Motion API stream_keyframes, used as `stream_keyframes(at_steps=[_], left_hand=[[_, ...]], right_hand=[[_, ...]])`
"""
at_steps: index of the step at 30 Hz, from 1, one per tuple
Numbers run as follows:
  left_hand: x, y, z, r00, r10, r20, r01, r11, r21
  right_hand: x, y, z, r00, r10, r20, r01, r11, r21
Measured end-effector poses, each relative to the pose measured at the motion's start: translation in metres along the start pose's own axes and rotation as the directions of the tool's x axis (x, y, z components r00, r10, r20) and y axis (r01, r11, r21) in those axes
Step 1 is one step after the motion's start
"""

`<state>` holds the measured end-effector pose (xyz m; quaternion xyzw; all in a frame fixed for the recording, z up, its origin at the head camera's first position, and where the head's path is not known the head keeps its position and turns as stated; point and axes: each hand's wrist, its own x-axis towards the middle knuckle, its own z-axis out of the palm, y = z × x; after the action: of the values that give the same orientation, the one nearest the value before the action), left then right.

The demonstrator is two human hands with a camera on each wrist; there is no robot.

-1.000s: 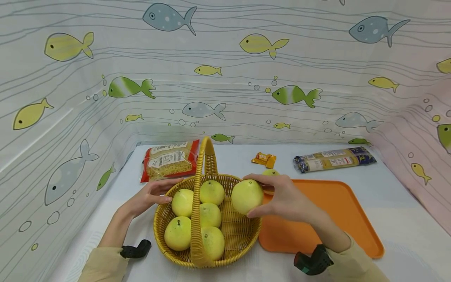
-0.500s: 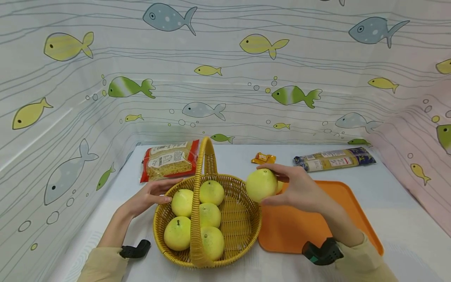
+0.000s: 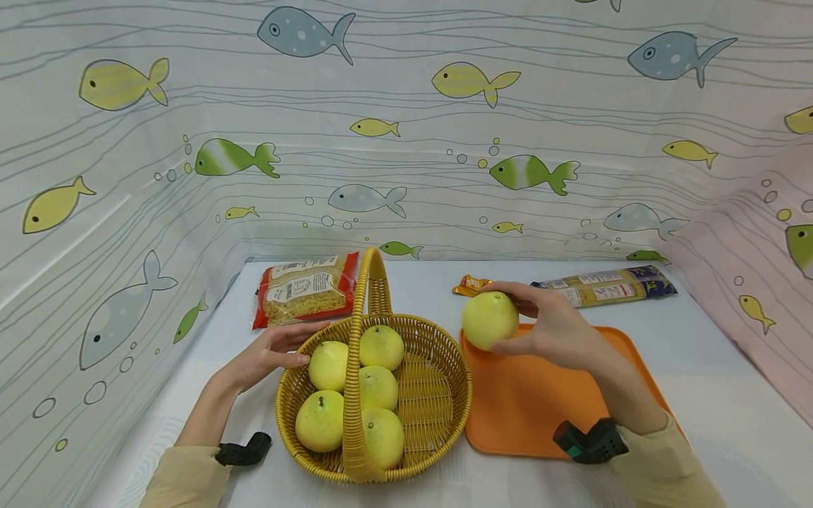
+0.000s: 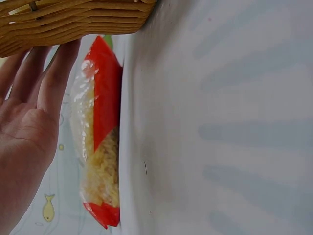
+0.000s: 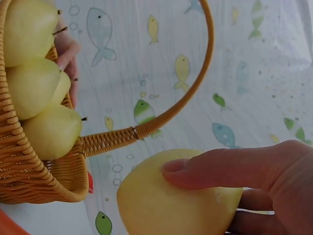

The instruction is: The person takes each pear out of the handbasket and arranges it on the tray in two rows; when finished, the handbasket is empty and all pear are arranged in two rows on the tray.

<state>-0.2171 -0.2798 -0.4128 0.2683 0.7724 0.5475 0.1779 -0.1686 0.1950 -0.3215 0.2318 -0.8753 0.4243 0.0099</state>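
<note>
A round yellow pear (image 3: 490, 321) is gripped by my right hand (image 3: 552, 324), above the far left corner of the orange tray (image 3: 527, 416). In the right wrist view, the thumb presses on the side of the pear (image 5: 161, 210) and the fingers go behind it. My left hand (image 3: 269, 356) touches the left rim of the yellow wicker basket (image 3: 428, 402). Its fingers (image 4: 56, 81) stretch nearly straight against the basket wall in the left wrist view. Several pears (image 3: 320, 421) sit in the basket, mostly on its left side under the tall handle (image 3: 357, 353).
Behind the basket lies a red-edged bag of pasta (image 3: 306, 289). A small orange packet (image 3: 470, 284) is at the back middle. To its right lies a long package of noodles (image 3: 603, 286). Fish-printed cloth (image 3: 394, 155) hangs around the table.
My right hand has carried the pear right and away from me, from over the basket to over the tray. A second pear seen behind that hand is now hidden. The left hand stays put.
</note>
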Motion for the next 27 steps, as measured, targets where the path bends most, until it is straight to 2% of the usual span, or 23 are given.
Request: stream_keyframes(at_steps=[7,15,27], left_hand=[[-0.001,0.0,-0.002,1.0,0.01,-0.003,-0.01,1.0,0.0],[0.001,0.0,0.0,1.0,0.009,0.002,-0.009,1.0,-0.001],[0.0,0.0,0.001,1.0,-0.009,0.004,0.009,1.0,-0.013]], right_hand=[[0.004,0.006,-0.007,1.0,0.016,-0.005,-0.016,1.0,0.007],[0.003,0.026,-0.018,0.995,0.091,-0.047,-0.088,0.994,0.069],[-0.009,0.062,-0.024,0.984,0.128,-0.124,-0.127,0.992,0.014]])
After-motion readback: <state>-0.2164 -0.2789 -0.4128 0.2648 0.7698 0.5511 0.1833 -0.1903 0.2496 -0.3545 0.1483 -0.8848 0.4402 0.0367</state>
